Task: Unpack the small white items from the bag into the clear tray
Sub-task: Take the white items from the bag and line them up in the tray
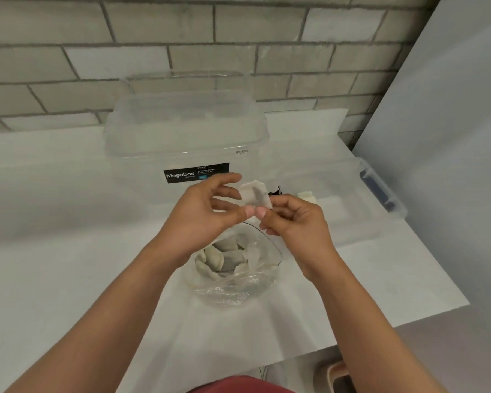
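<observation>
An open clear plastic bag [238,285] lies on the white table in front of me, with several small white items [224,256] inside. Above it both hands pinch one small white item [255,195]. My left hand [201,214] holds its lower edge with thumb and fingertips, the other fingers spread. My right hand [292,219] pinches the same item from the right. The clear tray [352,199] sits to the right, with one white item [306,195] inside it.
A large clear Megabox storage box [184,143] stands behind my hands against the tiled wall. A dark blue part [377,191] shows at the tray's far right end. The table's right edge runs close to the tray, beside a grey wall.
</observation>
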`<action>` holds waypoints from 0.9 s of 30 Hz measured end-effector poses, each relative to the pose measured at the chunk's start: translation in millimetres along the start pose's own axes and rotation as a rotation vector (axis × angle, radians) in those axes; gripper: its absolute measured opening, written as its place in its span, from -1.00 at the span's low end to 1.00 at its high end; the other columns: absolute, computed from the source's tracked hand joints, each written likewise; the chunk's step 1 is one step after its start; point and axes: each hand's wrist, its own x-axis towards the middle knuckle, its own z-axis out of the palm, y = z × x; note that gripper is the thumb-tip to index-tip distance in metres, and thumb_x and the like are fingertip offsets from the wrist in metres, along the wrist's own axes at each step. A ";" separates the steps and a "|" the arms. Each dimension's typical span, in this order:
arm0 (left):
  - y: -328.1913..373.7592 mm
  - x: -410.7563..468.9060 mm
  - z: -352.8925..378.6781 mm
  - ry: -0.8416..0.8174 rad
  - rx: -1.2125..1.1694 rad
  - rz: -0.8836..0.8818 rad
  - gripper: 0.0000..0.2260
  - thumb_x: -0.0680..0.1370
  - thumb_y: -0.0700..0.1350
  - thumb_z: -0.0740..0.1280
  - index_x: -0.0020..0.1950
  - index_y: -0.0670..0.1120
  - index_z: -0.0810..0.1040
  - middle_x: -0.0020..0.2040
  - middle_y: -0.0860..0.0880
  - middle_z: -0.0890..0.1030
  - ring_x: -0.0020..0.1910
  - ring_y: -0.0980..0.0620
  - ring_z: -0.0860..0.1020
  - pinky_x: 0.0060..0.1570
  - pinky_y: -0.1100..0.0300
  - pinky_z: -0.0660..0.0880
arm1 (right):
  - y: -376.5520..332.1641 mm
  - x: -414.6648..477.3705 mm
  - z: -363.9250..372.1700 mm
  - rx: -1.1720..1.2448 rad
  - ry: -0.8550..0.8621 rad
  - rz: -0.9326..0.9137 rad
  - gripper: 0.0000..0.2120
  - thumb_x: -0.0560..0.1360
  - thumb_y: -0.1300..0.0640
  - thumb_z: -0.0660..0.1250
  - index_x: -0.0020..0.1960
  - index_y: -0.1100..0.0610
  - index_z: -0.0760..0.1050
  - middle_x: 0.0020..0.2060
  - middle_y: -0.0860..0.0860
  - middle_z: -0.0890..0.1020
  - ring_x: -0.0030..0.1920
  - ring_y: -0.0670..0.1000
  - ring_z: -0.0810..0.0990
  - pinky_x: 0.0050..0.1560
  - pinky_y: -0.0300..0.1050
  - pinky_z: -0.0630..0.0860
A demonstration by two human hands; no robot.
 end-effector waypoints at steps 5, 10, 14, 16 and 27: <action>1.3 5.3 31.2 0.034 -0.149 -0.004 -0.98 0.53 -0.16 0.47 -0.06 -0.09 0.70 -0.14 -0.10 0.70 -0.07 -0.07 0.70 -0.13 0.14 0.62 | -6.0 -1.7 -13.5 0.050 -0.004 0.010 -0.83 0.48 0.19 0.54 0.07 0.13 0.68 -0.15 0.05 0.74 -0.23 -0.07 0.63 -0.16 -0.25 0.57; 0.2 20.4 45.5 -0.027 0.170 0.079 -0.96 0.52 -0.08 0.49 -0.06 0.06 0.72 -0.21 0.03 0.70 -0.15 0.02 0.69 -0.06 0.00 0.65 | -29.9 5.3 -61.1 -0.397 0.000 -0.208 -0.54 0.45 0.04 0.56 0.31 -0.15 0.56 0.08 -0.18 0.66 -0.12 -0.10 0.67 -0.13 -0.24 0.62; 14.0 28.9 69.7 -0.060 0.391 0.170 -0.95 0.52 -0.04 0.48 -0.06 0.11 0.73 -0.22 0.15 0.69 -0.16 0.23 0.63 -0.07 0.29 0.54 | -60.1 21.1 -100.0 -0.732 -0.141 -0.318 -0.80 0.53 0.03 0.48 0.13 -0.16 0.67 -0.08 -0.25 0.69 -0.17 -0.17 0.65 -0.16 -0.34 0.52; 21.0 33.0 83.2 -0.051 0.423 0.190 -0.94 0.52 -0.04 0.48 -0.05 0.12 0.73 -0.21 0.17 0.70 -0.15 0.26 0.62 -0.12 0.42 0.48 | -71.3 27.8 -114.8 -0.863 -0.208 -0.324 -0.90 0.54 0.03 0.47 0.02 -0.15 0.71 -0.20 -0.31 0.68 -0.22 -0.20 0.63 -0.19 -0.43 0.43; -4.4 33.4 140.2 -0.006 0.641 0.291 -0.74 0.43 0.26 0.46 0.03 0.18 0.68 0.09 0.25 0.55 0.08 0.19 0.53 0.04 0.11 0.53 | -39.8 122.7 -179.2 -1.276 -0.065 -0.386 -0.91 0.57 0.05 0.40 0.02 -0.06 0.68 -0.08 -0.12 0.66 -0.14 -0.04 0.56 -0.01 -0.01 0.57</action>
